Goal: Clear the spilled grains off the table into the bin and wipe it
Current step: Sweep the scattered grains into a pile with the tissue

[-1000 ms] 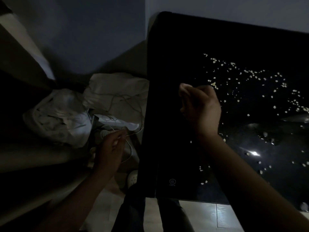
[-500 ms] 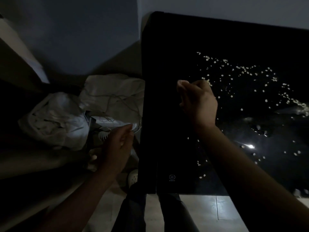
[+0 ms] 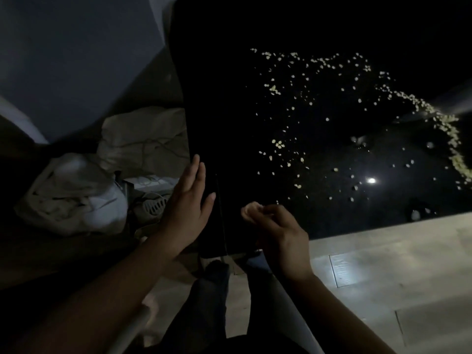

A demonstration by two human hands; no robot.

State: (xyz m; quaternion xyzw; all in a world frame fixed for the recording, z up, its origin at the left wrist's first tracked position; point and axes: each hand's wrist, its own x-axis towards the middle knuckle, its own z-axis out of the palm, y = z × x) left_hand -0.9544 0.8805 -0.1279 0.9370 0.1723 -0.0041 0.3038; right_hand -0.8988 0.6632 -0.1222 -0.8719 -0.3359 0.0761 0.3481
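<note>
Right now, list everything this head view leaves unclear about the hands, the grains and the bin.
All in the head view:
1. Right hand: its fingers are curled, and its own back hides whether it holds anything.
2. Bin: none can be identified. Darkness blurs the pale bundles left of the black table.
3. Grains: the dense trail is cut off by the right frame edge.

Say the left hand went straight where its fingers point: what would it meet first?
The left hand would likely meet only the bare left edge of the black table; the grains lie farther right. Depth is unclear.
</note>
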